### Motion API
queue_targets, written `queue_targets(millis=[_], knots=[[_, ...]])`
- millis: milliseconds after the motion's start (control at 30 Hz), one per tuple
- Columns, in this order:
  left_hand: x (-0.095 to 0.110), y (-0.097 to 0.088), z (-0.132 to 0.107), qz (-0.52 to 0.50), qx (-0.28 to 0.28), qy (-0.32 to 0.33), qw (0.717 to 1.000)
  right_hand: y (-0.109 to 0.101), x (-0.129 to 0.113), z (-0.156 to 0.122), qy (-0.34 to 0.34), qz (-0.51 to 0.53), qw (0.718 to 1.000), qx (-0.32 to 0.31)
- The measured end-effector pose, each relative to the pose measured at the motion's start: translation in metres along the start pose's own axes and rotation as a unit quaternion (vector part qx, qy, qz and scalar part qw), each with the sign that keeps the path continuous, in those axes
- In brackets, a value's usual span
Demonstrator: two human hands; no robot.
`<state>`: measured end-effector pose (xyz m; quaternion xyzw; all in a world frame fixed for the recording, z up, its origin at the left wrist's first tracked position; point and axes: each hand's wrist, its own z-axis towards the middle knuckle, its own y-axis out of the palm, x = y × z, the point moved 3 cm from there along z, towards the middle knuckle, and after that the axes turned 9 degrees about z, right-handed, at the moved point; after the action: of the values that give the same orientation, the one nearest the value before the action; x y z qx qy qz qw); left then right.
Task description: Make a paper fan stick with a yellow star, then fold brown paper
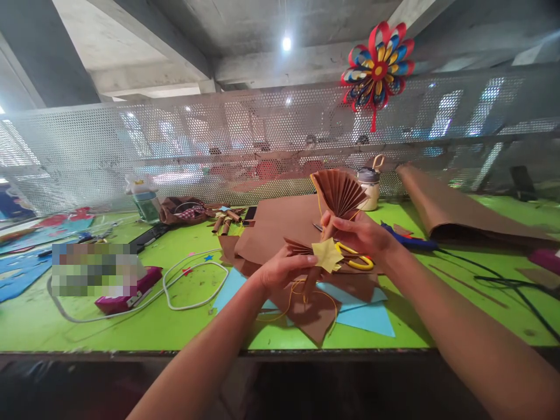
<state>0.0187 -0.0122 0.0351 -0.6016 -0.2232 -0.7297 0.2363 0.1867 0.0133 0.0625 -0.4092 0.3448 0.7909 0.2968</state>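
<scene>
Both hands hold a brown paper craft above the table's near middle. Its upper end is a pleated paper fan (339, 192), spread upward. My right hand (361, 230) pinches the craft just below that fan. My left hand (286, 268) is closed on the craft's lower left part, by a smaller pleated section. A yellow paper star (327, 255) lies at the left fingertips, on the front of the craft. Below it a rolled brown paper tube (310, 283) points down, with thin yellow string (291, 300) hanging around it. Yellow-handled scissors (361, 263) lie behind the craft, partly hidden.
Brown paper sheets (280, 219) and light-blue paper (370, 321) lie on the green table (192, 329). A blue corded tool (411, 240) and folded brown paper (464, 204) are at right. Small rolled paper pieces (226, 221), a white cord (175, 306) and a bottle (146, 201) are at left.
</scene>
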Motion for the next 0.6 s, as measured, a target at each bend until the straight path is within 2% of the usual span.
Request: queue_targets(millis=[100,167,300,433,600], knots=[[0.002,0.002,-0.001,0.005,-0.075,0.001,0.997,-0.001,-0.001,0.0,0.008,0.019,1.0,0.009],[0.002,0.001,-0.001,-0.012,-0.096,0.004,0.995,-0.002,-0.002,0.001,0.008,0.027,0.999,0.015],[0.0,-0.004,0.0,-0.066,-0.058,-0.005,0.996,-0.006,-0.003,0.001,0.002,0.036,0.999,0.023],[-0.002,-0.004,0.0,-0.035,-0.035,-0.033,0.998,-0.011,-0.003,0.0,-0.002,0.04,0.999,0.031],[-0.003,0.0,0.001,-0.018,-0.031,-0.047,0.998,-0.014,-0.005,-0.003,-0.01,0.017,1.0,0.019]])
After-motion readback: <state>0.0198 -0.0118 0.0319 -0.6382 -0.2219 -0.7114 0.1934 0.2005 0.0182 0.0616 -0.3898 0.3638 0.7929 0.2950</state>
